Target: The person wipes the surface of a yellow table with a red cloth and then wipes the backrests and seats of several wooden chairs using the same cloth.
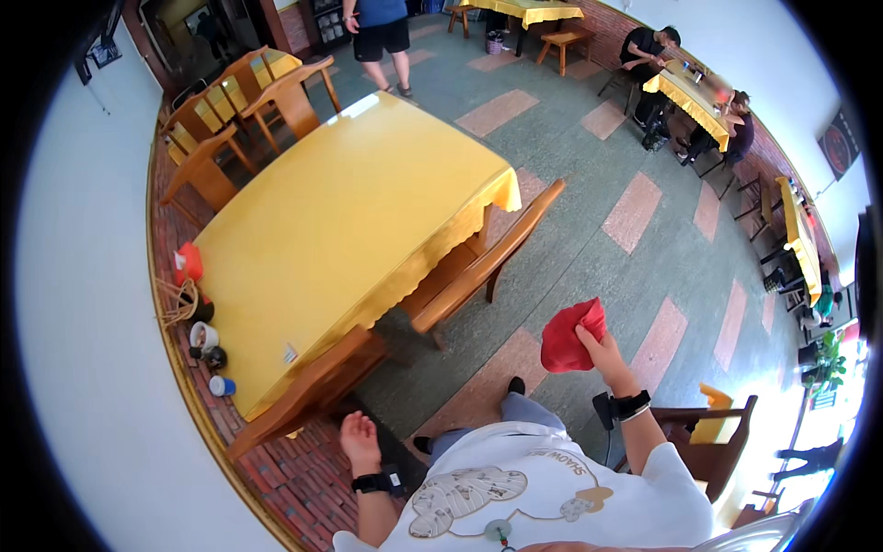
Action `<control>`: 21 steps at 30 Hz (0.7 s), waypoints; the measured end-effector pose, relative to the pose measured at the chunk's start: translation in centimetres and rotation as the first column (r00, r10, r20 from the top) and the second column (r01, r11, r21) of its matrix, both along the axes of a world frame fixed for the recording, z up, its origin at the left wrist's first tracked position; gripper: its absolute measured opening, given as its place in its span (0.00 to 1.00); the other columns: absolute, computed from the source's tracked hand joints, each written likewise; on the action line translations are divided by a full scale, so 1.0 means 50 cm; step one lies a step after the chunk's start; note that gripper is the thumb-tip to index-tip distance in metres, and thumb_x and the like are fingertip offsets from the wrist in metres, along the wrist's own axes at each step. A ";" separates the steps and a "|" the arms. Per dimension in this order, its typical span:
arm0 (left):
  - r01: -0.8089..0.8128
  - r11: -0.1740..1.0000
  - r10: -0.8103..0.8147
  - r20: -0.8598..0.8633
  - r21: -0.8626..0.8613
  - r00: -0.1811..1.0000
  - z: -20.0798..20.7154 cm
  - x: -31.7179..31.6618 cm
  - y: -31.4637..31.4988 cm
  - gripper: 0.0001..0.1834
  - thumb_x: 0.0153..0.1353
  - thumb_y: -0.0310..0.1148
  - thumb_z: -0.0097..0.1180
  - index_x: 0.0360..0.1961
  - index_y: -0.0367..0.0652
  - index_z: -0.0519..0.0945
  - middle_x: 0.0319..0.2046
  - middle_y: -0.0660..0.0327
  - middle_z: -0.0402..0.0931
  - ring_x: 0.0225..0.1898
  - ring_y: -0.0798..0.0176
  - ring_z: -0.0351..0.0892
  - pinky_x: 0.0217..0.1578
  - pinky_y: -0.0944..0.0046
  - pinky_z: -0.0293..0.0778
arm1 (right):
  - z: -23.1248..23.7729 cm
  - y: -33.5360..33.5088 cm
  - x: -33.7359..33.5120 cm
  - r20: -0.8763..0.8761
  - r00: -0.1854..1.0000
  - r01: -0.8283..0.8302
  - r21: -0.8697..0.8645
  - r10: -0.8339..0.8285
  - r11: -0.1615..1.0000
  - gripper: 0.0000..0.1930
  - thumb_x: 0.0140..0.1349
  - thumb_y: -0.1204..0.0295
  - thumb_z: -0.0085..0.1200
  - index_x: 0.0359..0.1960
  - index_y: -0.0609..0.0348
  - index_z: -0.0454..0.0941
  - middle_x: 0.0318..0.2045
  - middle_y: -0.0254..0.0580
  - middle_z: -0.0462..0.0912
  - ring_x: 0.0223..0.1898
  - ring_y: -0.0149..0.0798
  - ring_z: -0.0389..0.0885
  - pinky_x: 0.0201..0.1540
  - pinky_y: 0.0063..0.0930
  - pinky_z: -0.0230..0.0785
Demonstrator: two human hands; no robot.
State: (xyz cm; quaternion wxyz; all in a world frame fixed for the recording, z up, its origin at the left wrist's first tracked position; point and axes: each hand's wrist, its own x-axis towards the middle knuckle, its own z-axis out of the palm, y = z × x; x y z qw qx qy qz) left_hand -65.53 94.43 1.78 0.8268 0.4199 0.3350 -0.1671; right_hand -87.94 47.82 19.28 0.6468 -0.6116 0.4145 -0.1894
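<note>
My right hand (602, 353) grips a folded red cloth (565, 340), held in the air over the floor to the right of the nearest chairs. The thumb lies across the cloth's near side. My left hand (361, 440) hangs low beside the back of a wooden chair (313, 391), its fingers loosely curled and nothing visible in them. In front of me stands a long table (349, 193) with a yellow cover. A small pale scrap or packet (291, 353) lies near its close edge. Each of my wrists wears a black band.
Along the table's wall side stand a red tissue pack (189, 263), a dark holder with chopsticks (195, 302), a white cup (203, 335), a dark jar (213, 357) and a blue-white container (222, 386). Another wooden chair (492, 258) flanks the table. People sit at a far table (690, 97); one person (382, 41) stands beyond.
</note>
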 end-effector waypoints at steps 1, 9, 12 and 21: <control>0.114 0.993 -0.114 -0.010 -0.039 0.993 -0.003 0.007 -0.019 0.15 0.65 0.37 0.58 0.51 0.45 0.76 0.46 0.58 0.80 0.43 0.59 0.78 0.49 0.59 0.76 | -0.034 0.001 -0.003 -0.031 0.999 -0.030 -0.021 0.029 0.999 0.20 0.68 0.61 0.58 0.55 0.63 0.77 0.47 0.35 0.82 0.49 0.29 0.79 0.54 0.26 0.71; 0.562 0.825 -0.549 0.153 -0.056 0.822 0.190 -0.047 -0.564 0.19 0.69 0.33 0.52 0.60 0.42 0.71 0.54 0.53 0.77 0.49 0.58 0.79 0.51 0.59 0.75 | -0.008 -0.304 0.072 0.018 0.989 -0.147 -0.075 0.149 0.986 0.19 0.69 0.63 0.58 0.54 0.64 0.76 0.46 0.35 0.83 0.48 0.28 0.79 0.54 0.27 0.71; 0.615 0.786 -0.585 0.250 -0.059 0.771 0.242 -0.031 -0.652 0.23 0.73 0.34 0.49 0.65 0.41 0.65 0.59 0.53 0.74 0.53 0.59 0.78 0.53 0.59 0.74 | 0.001 -0.382 0.137 0.094 0.985 -0.141 -0.048 0.145 0.989 0.19 0.69 0.62 0.57 0.54 0.63 0.76 0.47 0.34 0.82 0.49 0.28 0.79 0.54 0.26 0.71; 0.745 0.643 -0.681 0.312 -0.178 0.662 0.202 0.041 -0.777 0.29 0.75 0.48 0.42 0.69 0.43 0.61 0.65 0.51 0.68 0.60 0.54 0.74 0.60 0.54 0.69 | -0.033 -0.517 0.308 0.030 0.976 -0.215 0.024 0.214 0.976 0.22 0.69 0.60 0.58 0.57 0.62 0.74 0.50 0.34 0.80 0.51 0.29 0.77 0.56 0.26 0.70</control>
